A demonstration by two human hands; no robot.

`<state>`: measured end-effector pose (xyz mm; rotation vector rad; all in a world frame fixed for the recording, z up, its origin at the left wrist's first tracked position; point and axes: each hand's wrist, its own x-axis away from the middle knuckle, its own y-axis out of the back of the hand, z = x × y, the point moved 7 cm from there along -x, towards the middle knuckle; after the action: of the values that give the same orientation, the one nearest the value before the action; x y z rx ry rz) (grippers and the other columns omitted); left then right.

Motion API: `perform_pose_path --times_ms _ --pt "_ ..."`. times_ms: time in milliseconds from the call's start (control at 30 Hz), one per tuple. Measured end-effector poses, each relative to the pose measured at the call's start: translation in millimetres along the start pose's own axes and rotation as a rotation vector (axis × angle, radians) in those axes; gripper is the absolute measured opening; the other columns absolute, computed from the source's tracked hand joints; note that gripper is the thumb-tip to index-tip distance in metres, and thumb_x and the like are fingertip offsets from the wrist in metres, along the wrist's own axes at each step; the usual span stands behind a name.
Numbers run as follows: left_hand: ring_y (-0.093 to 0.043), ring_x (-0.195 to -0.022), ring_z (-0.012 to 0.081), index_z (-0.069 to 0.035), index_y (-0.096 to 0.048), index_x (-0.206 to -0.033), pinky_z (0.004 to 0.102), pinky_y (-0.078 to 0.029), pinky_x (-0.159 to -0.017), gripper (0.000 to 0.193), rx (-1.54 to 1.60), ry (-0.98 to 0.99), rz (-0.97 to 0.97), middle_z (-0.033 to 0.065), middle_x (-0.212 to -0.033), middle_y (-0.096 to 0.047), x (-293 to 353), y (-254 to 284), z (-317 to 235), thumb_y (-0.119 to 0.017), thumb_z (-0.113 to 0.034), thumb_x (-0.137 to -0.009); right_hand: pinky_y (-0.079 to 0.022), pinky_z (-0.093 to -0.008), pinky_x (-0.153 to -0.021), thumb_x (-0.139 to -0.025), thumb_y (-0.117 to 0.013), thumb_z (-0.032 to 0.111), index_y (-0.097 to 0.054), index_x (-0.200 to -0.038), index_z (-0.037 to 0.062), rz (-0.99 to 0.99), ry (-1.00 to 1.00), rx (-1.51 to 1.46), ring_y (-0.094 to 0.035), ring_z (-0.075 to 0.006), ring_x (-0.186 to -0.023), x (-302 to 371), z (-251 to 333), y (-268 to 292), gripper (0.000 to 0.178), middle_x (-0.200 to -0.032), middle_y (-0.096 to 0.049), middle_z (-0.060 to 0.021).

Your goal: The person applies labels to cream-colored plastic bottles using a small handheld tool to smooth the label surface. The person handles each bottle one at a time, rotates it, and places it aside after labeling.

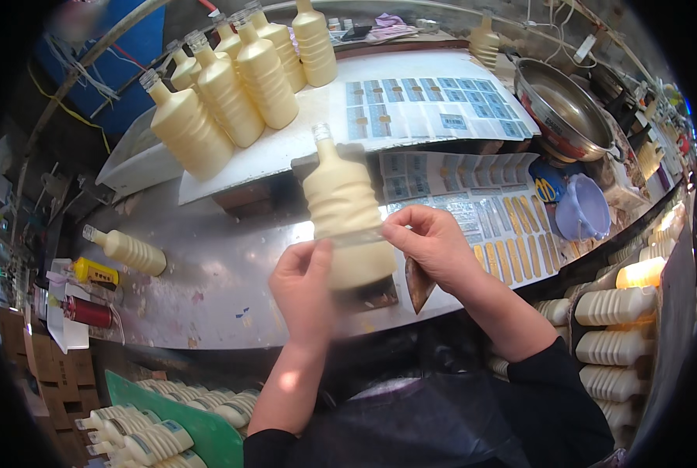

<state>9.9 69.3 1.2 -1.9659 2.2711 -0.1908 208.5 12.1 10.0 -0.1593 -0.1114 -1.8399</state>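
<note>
In front of me a cream ribbed bottle (341, 191) with a clear neck rests against a dark support. A thin translucent strip (355, 237) runs across its lower body, just under the ribs. My left hand (303, 285), slightly blurred, pinches the strip's left end between thumb and finger. The other end is pinched by my right hand (440, 248). From beneath that hand's curled fingers hangs a brown, pointed flat piece (419, 285), seemingly held in the palm; its exact kind I cannot tell.
Several cream bottles (266, 78) stand on the white shelf (325, 101), beside blue label sheets (426, 97). Gold strips (512, 249) lie right, near a lilac basin (583, 209) and metal pan (563, 101). One bottle (134, 251) lies left; crated bottles (157, 437) are below.
</note>
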Motion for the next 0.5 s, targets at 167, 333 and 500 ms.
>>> perform_pose_path --times_ms 167,333,500 --pt "-0.061 -0.082 0.0078 0.003 -0.070 -0.095 0.0250 -0.050 -0.077 0.016 -0.009 0.040 0.001 0.0023 -0.089 -0.070 -30.5 4.5 3.5 -0.068 -0.013 -0.098 -0.044 -0.0197 -0.065 -0.097 -0.071 0.017 -0.068 -0.097 0.0031 -0.016 0.078 0.070 -0.054 -0.0016 -0.074 -32.9 16.4 -5.1 0.014 -0.087 -0.065 0.0039" --pt "-0.050 -0.075 0.0052 -0.001 -0.068 -0.092 0.0224 -0.041 -0.069 0.012 0.015 0.081 -0.020 -0.0023 -0.082 -0.062 -62.8 -6.1 0.1 -0.071 -0.012 -0.096 -0.043 -0.0199 -0.066 -0.098 -0.069 0.017 -0.067 -0.095 0.0033 -0.026 0.115 0.105 -0.053 -0.0018 -0.076 -69.0 24.4 -2.8 0.014 -0.087 -0.064 0.0041" --pt "-0.050 -0.077 0.0058 -0.002 -0.067 -0.091 0.0228 -0.042 -0.072 0.011 0.033 0.086 -0.008 -0.0023 -0.084 -0.060 -93.4 -6.2 17.0 -0.072 -0.011 -0.095 -0.043 -0.0199 -0.067 -0.097 -0.068 0.017 -0.065 -0.094 0.0034 -0.059 0.114 0.123 -0.053 -0.0021 -0.077 -95.8 18.2 -2.4 0.014 -0.085 -0.063 0.0038"
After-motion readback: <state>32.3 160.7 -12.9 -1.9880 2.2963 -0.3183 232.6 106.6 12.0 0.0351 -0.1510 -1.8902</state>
